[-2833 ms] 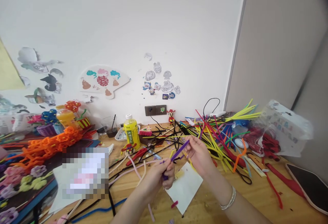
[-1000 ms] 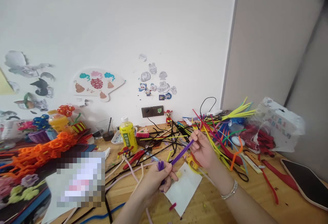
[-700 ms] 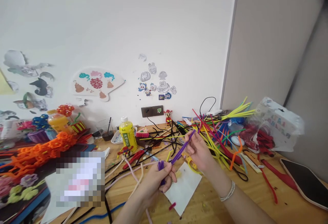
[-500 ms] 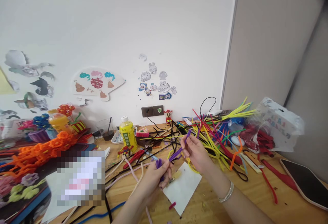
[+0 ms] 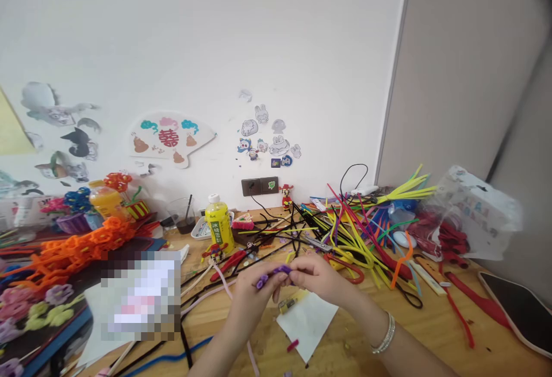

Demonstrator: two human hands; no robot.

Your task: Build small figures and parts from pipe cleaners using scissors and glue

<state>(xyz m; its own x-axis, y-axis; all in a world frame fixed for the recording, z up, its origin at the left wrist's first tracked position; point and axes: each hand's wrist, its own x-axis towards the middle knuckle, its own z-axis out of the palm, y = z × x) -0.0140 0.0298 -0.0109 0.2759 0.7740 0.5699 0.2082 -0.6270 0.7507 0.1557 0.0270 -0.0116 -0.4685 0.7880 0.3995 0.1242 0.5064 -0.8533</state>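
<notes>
The purple pipe cleaner [image 5: 276, 270] is held bent between both hands, just above a sheet of paper [image 5: 307, 320]. The left hand [image 5: 254, 295] is closed in a firm pinch near the tufted end, and the right hand [image 5: 313, 278] is closed on the other end, so both grips have hold of it. If either pinch is loosened, the springy stem could be released and the bend lost. Fingers could be pricked by a cut wire tip if squeezed too hard. If dropped, the stem could be lost among the tangled pipe cleaners [image 5: 357, 245] on the surface [image 5: 435, 322], and a pulled end could be snagged on the red-handled scissors [image 5: 342, 268] nearby
</notes>
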